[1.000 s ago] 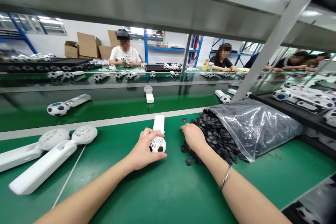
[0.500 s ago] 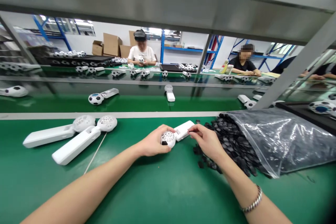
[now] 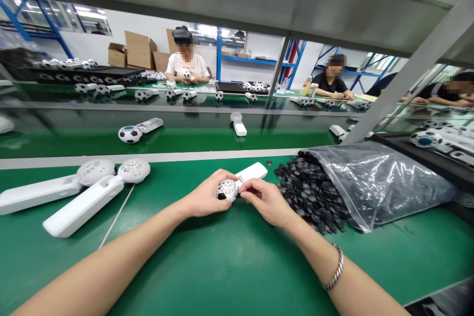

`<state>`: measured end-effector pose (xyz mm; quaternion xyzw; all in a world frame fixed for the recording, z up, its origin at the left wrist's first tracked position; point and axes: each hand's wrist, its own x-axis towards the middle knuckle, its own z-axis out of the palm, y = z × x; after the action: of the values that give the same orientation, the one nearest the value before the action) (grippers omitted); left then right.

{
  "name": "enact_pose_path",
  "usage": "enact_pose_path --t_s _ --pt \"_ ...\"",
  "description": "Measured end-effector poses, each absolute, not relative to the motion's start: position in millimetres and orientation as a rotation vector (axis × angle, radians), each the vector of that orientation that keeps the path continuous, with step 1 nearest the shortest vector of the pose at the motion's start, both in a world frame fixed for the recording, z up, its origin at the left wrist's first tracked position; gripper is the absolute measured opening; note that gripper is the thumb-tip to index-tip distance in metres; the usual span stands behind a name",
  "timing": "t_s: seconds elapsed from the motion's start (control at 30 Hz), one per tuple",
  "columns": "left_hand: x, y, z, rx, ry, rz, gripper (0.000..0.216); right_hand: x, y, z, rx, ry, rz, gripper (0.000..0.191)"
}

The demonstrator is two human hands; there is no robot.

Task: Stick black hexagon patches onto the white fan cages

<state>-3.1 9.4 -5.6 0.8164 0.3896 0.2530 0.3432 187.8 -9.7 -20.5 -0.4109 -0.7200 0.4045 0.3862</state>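
My left hand [image 3: 203,196] is wrapped round the ball-shaped head of a white handheld fan [image 3: 227,189], whose openwork grille carries a black patch. The fan's white handle [image 3: 253,173] points away to the right over the green bench. My right hand [image 3: 267,201] is pinched at the right side of the head, with a small black piece [image 3: 238,195] at its fingertips, mostly hidden by them. Beside that hand lies a heap of flat black pieces [image 3: 314,192], spilling from a clear plastic bag [image 3: 396,182].
Two white fans [image 3: 83,207] lie on the bench at left. Beyond the pale bench edge [image 3: 177,156], a green belt carries a football-patterned fan [image 3: 130,134] and a plain one [image 3: 239,126]. A slanted metal post [image 3: 403,69] stands at right. Co-workers sit across the line.
My right hand has moved left from beside the fan's handle to the ball head. My left hand keeps its hold on the fan. The camera view has shifted slightly.
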Motion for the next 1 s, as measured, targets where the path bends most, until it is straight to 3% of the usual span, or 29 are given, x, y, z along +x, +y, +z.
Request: enact_pose_path --t_s 0.17,0.3,0.5,0.7,1.0 --pt "3 8 -13 2.123 1.069 0.787 0.042 185 -8 -24 -0.973 -1.704 1.181 0.017" --pt "7 7 -16 2.126 1.073 0.855 0.036 183 -8 -26 -0.987 -1.667 1.205 0.014" --pt "7 8 -16 2.125 1.073 0.878 0.035 181 -10 -24 -1.061 -1.778 1.037 0.008" --pt "6 8 -15 2.094 1.064 0.887 0.035 179 -7 -25 -1.150 -1.501 1.439 0.014" --pt "8 8 -13 2.049 1.102 0.860 0.030 179 2 -17 -1.336 -1.585 1.514 0.015"
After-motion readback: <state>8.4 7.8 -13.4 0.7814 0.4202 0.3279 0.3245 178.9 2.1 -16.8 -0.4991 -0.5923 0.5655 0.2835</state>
